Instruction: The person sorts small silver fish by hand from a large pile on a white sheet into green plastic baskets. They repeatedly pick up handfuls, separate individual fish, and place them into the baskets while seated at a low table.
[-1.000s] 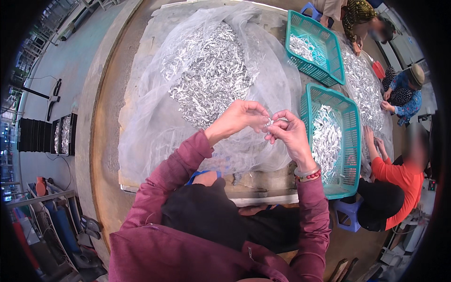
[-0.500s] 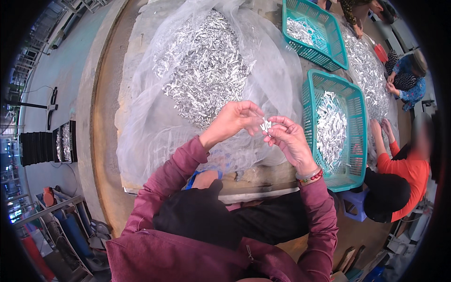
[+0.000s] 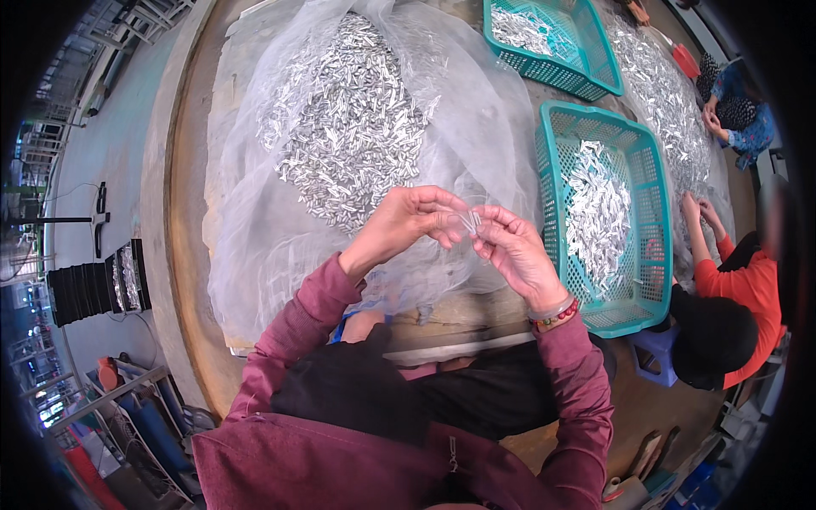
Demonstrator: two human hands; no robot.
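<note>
Head view: left hand and right hand pinch one small shiny metal piece between fingertips, above the bench's near edge, beside the crinkly clear sheet heaped with silvery pieces and a teal mesh basket.

Two teal baskets, a purple stool, black coil.

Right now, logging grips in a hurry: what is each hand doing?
Left hand: fingers pinched shut on a small silvery metal piece.
Right hand: fingertips pinched shut on the same piece.
</note>
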